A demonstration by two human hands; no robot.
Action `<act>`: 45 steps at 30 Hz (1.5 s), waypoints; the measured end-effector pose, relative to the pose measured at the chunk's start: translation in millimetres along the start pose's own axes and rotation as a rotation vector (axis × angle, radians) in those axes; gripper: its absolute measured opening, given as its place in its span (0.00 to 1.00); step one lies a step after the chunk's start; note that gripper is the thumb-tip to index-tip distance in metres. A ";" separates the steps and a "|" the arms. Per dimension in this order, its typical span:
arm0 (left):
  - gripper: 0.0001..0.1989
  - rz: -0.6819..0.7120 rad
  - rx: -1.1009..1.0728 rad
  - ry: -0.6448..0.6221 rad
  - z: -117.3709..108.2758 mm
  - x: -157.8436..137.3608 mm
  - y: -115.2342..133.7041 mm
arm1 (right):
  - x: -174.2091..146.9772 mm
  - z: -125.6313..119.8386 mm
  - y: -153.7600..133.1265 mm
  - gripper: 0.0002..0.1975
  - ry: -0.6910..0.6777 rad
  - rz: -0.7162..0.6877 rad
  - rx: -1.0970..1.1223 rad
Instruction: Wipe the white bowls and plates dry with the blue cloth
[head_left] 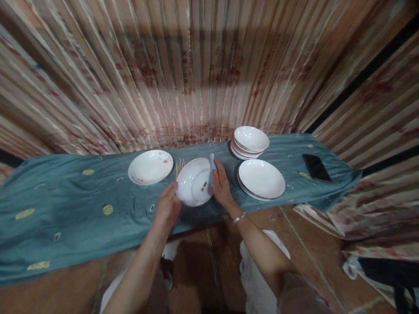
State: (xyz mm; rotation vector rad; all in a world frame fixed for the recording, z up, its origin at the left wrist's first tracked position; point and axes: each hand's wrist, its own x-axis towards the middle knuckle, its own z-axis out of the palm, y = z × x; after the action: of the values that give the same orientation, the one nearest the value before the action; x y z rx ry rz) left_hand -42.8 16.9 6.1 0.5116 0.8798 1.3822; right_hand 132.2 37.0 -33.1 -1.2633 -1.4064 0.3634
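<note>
A white plate [194, 183] is held tilted over the table, its underside with a small red-and-black mark facing me. My left hand [168, 203] grips its left edge, fingers closed on the rim. At the right edge, my right hand [221, 183] pinches a folded light-blue cloth [212, 163] against the rim. Part of the cloth is hidden by the fingers. Just behind the held plate lie several thin wooden chopsticks [180, 165], partly covered by it. Left of them sits an oval white plate [150, 167] with a floral pattern.
To the right stand a stack of white plates [262, 179] and, behind it, a stack of bowls [251, 138] with red bands. A black phone [316, 167] lies farther right. A teal patterned cloth [81, 205] covers the long table; pleated curtains [196, 65] hang behind.
</note>
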 end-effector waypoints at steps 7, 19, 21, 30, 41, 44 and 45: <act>0.15 -0.011 -0.038 0.015 0.4 0.2 2.2 | -7.0 3.6 13.7 0.35 0.000 0.201 0.117; 0.11 -0.045 0.006 0.011 3.9 -1.3 5.3 | 0.1 9.2 28.5 0.37 0.005 0.299 0.199; 0.09 -0.103 0.018 0.007 3.7 -3.0 5.3 | 2.6 9.1 32.2 0.36 0.000 0.306 0.200; 0.06 -0.163 -0.011 0.017 5.4 -1.3 5.9 | 3.9 0.7 37.4 0.40 -0.056 0.324 0.194; 0.08 -0.098 -0.143 0.175 2.1 17.9 6.3 | -9.7 -8.3 22.6 0.37 -0.084 0.315 0.231; 0.13 -0.104 -0.167 0.224 5.8 18.0 11.1 | -19.1 -11.2 18.2 0.36 -0.093 0.328 0.236; 0.15 -0.107 -0.178 0.234 7.2 17.7 12.8 | -22.7 -11.8 16.9 0.36 -0.096 0.334 0.232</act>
State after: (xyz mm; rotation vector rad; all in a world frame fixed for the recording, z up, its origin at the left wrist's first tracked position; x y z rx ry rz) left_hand -45.9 37.4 16.1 0.1658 0.9476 1.4241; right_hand 144.9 19.5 -54.8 -1.2996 -1.1907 0.8019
